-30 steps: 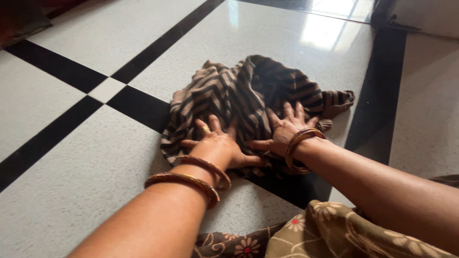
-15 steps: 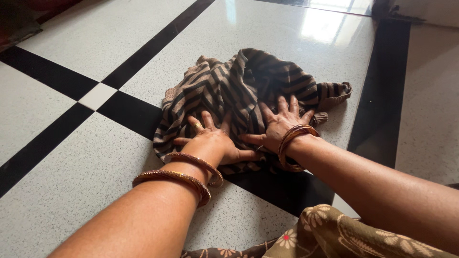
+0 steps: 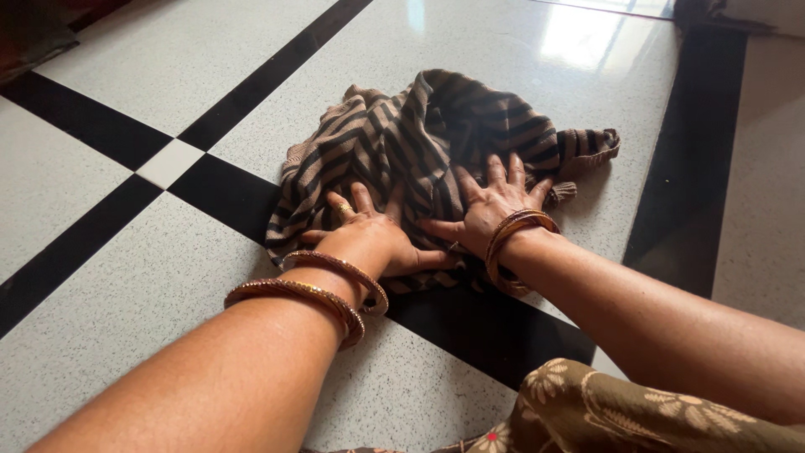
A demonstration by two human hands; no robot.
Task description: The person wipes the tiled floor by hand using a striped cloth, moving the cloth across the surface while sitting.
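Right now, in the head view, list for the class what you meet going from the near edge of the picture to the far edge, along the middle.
Flowered brown cloth → bangles on the left wrist → left hand and right hand, both flat on the cloth → striped brown-and-black cloth, crumpled → pale speckled floor with window glare.

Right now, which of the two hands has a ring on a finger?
The left hand, resting on the near left edge of the striped cloth, shows a gold ring on one finger. The right hand, spread flat beside it, shows none.

Glossy speckled white floor (image 3: 109, 335) crossed by black bands (image 3: 268, 80), reflecting daylight.
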